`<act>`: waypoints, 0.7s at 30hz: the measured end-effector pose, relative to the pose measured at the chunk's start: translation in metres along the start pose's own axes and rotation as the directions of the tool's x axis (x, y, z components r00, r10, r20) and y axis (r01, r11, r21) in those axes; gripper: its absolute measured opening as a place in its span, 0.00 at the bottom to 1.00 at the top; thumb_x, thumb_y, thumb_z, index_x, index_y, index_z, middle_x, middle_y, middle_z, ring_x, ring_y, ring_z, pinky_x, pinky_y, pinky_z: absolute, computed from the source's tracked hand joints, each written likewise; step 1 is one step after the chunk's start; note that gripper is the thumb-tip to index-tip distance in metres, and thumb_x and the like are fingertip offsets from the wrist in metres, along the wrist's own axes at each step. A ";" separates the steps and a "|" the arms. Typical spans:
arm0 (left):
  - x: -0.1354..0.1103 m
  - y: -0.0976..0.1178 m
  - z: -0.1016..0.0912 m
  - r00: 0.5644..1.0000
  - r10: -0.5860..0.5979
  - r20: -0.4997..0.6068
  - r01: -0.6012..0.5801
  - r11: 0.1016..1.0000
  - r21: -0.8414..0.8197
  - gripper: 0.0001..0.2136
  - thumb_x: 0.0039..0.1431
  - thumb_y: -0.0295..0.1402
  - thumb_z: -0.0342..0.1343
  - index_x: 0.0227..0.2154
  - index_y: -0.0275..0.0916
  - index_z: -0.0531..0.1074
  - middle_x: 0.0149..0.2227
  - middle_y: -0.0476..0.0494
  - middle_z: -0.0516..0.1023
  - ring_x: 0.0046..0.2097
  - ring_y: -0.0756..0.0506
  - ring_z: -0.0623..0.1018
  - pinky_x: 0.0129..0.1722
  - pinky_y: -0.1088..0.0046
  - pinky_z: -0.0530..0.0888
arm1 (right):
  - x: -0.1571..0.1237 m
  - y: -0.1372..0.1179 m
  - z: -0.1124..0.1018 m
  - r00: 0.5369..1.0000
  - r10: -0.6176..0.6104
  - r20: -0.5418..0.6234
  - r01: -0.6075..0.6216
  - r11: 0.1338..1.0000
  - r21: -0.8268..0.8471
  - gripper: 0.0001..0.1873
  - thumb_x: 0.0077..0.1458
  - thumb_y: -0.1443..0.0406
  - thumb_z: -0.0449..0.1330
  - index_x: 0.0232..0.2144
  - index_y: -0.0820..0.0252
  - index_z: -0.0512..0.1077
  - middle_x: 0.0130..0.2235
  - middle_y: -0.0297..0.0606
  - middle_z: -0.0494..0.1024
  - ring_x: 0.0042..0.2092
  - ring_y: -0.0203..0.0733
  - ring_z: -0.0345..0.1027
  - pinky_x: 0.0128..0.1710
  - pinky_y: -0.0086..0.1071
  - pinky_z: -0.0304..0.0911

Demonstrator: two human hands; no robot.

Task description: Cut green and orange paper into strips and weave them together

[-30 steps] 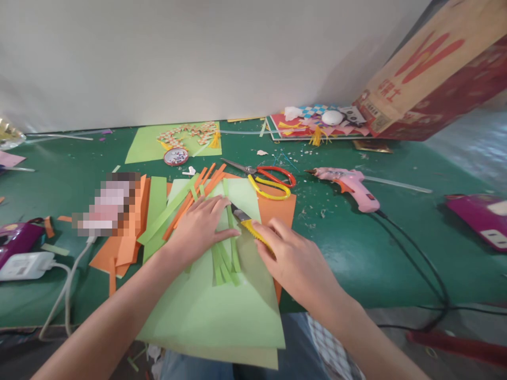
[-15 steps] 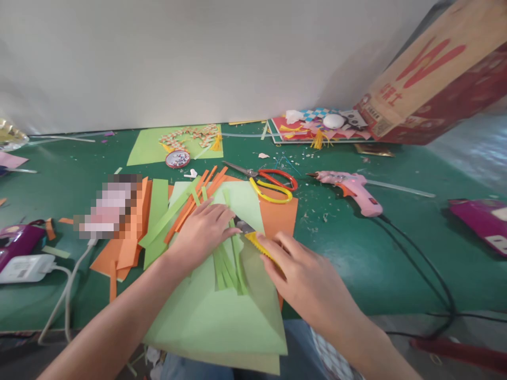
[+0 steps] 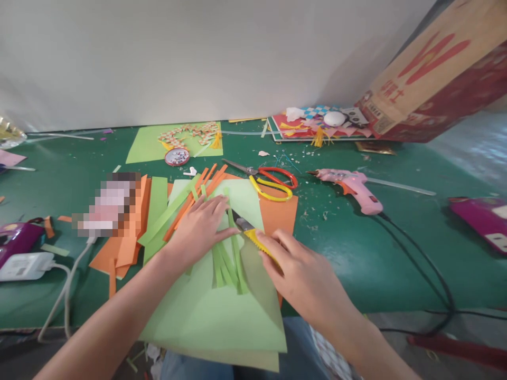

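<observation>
Orange paper pieces (image 3: 124, 245) lie left of centre on the table (image 3: 396, 274), apart from the blade. The left hand (image 3: 204, 221) lies flat, fingers extended and clasping nothing, seemingly to steady green strips (image 3: 224, 266) on a pale green sheet (image 3: 214, 324) overhanging the near edge. A yellow knife (image 3: 257, 240) slants toward them, the right hand's (image 3: 299, 266) fingers wrapped round its handle, presumably for control.

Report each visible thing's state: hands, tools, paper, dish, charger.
Left hand: palm down on green paper strips
Right hand: gripping utility knife
Utility knife: blade extended
Green paper strips: near ends fanned out
Scissors: blades look shut
Hot glue gun: on its side, glue stick inserted
Red-rimmed dish: open, holding small pieces
White charger: cable plugged in
</observation>
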State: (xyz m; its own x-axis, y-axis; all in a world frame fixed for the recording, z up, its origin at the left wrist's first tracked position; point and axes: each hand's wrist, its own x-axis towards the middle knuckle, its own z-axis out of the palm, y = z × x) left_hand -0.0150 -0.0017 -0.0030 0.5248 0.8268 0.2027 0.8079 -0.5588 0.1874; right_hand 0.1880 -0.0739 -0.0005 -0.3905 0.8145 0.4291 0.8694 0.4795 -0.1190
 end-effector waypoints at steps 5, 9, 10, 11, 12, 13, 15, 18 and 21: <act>0.000 0.002 -0.002 1.000 0.008 -0.004 -0.008 1.000 -0.014 0.21 0.59 0.48 0.56 0.47 0.36 0.68 0.56 0.35 0.74 0.58 0.39 0.72 0.61 0.59 0.65 | 0.006 0.002 0.006 0.998 0.035 0.043 -0.034 0.999 -0.002 0.17 0.62 0.69 0.50 0.48 0.64 0.73 0.32 0.38 0.75 0.29 0.36 0.73 0.23 0.28 0.63; 0.000 0.001 -0.001 1.000 0.016 -0.008 -0.016 1.000 -0.012 0.20 0.61 0.47 0.54 0.47 0.37 0.68 0.56 0.35 0.73 0.58 0.39 0.73 0.61 0.57 0.65 | 0.012 0.004 0.009 0.995 0.054 0.082 -0.053 0.998 -0.014 0.18 0.61 0.68 0.51 0.50 0.64 0.73 0.34 0.38 0.75 0.28 0.37 0.72 0.23 0.29 0.62; 0.000 0.000 -0.001 1.000 0.018 -0.009 -0.018 1.000 -0.011 0.20 0.61 0.47 0.55 0.47 0.36 0.68 0.56 0.35 0.74 0.58 0.39 0.73 0.61 0.57 0.65 | 0.013 0.004 0.009 0.994 0.058 0.088 -0.056 0.998 -0.016 0.18 0.61 0.68 0.51 0.50 0.64 0.73 0.34 0.38 0.74 0.28 0.37 0.72 0.22 0.29 0.62; 0.001 0.000 -0.001 1.000 0.019 -0.011 -0.019 1.000 -0.010 0.20 0.60 0.47 0.55 0.47 0.36 0.68 0.55 0.35 0.74 0.58 0.39 0.73 0.61 0.57 0.65 | 0.014 0.004 0.010 0.994 0.062 0.094 -0.061 0.998 -0.019 0.18 0.60 0.68 0.52 0.50 0.65 0.73 0.34 0.38 0.74 0.28 0.37 0.73 0.22 0.29 0.62; 0.001 0.000 0.000 1.000 0.021 -0.013 -0.021 1.000 -0.011 0.21 0.60 0.47 0.55 0.46 0.35 0.68 0.55 0.34 0.74 0.57 0.39 0.73 0.61 0.58 0.65 | 0.015 0.004 0.010 0.993 0.069 0.101 -0.067 0.998 -0.023 0.18 0.60 0.68 0.53 0.50 0.65 0.73 0.34 0.38 0.74 0.28 0.38 0.73 0.22 0.29 0.62; 0.001 0.000 0.000 1.000 0.021 -0.014 -0.021 1.000 -0.013 0.21 0.60 0.47 0.56 0.46 0.35 0.68 0.55 0.34 0.74 0.57 0.38 0.73 0.61 0.58 0.65 | 0.017 0.004 0.010 0.992 0.074 0.107 -0.071 0.997 -0.026 0.18 0.60 0.68 0.53 0.50 0.65 0.73 0.34 0.38 0.74 0.28 0.38 0.73 0.22 0.29 0.62; 0.001 0.000 0.000 1.000 0.021 -0.014 -0.021 1.000 -0.011 0.20 0.59 0.48 0.56 0.45 0.35 0.68 0.55 0.35 0.74 0.57 0.39 0.73 0.61 0.58 0.65 | 0.019 0.003 0.011 0.989 0.082 0.122 -0.078 0.996 -0.032 0.18 0.59 0.68 0.54 0.50 0.65 0.73 0.34 0.38 0.74 0.29 0.38 0.73 0.22 0.29 0.62; 0.001 0.000 0.000 1.000 0.018 -0.012 -0.018 1.000 -0.008 0.20 0.60 0.48 0.55 0.45 0.36 0.69 0.55 0.36 0.74 0.57 0.39 0.73 0.61 0.58 0.65 | 0.021 0.003 0.011 0.985 0.093 0.148 -0.089 0.995 -0.034 0.18 0.60 0.68 0.54 0.51 0.65 0.73 0.34 0.38 0.74 0.30 0.38 0.74 0.23 0.29 0.63; 0.001 -0.002 0.001 1.000 0.014 -0.014 -0.015 1.000 -0.020 0.20 0.60 0.47 0.55 0.46 0.36 0.69 0.55 0.37 0.74 0.56 0.39 0.74 0.59 0.59 0.67 | 0.021 0.004 0.011 0.982 0.099 0.162 -0.095 0.995 -0.036 0.19 0.60 0.68 0.53 0.52 0.64 0.73 0.35 0.38 0.74 0.30 0.39 0.74 0.23 0.29 0.62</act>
State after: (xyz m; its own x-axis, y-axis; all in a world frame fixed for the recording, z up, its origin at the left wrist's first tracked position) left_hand -0.0156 0.0004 -0.0036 0.5324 0.8176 0.2191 0.7947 -0.5720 0.2035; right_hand 0.1797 -0.0515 -0.0015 -0.3460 0.9003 0.2641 0.9128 0.3881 -0.1271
